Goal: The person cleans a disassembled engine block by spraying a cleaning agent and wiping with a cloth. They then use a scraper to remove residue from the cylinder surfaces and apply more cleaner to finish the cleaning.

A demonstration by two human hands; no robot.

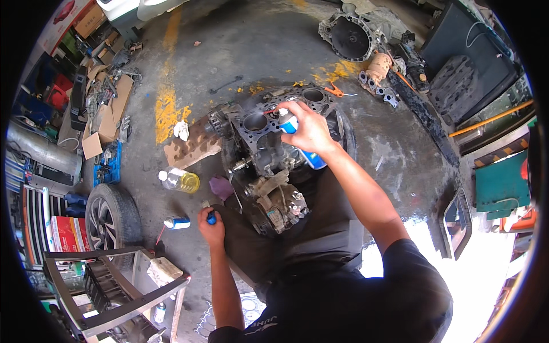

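Note:
My right hand (313, 130) is wrapped round a blue and white spray can (313, 159), held tilted over the engine block (247, 136). A thin red straw at the can's nozzle points left toward an open cylinder bore (255, 121). The block rests between my legs, its top face with round bores facing up. By my left knee, my left hand (212, 233) is closed round a small blue object (211, 218) that looks like a can cap; the fingers partly hide it. Just left of that hand, a second blue and white spray can (177, 223) lies on the floor.
A clear bottle of yellow liquid (180, 180), a purple cloth (221, 187) and stained cardboard (191, 147) lie left of the block. Farther left are a wheel (112, 220) and a metal frame (117, 294). A bell housing (346, 38) sits far right.

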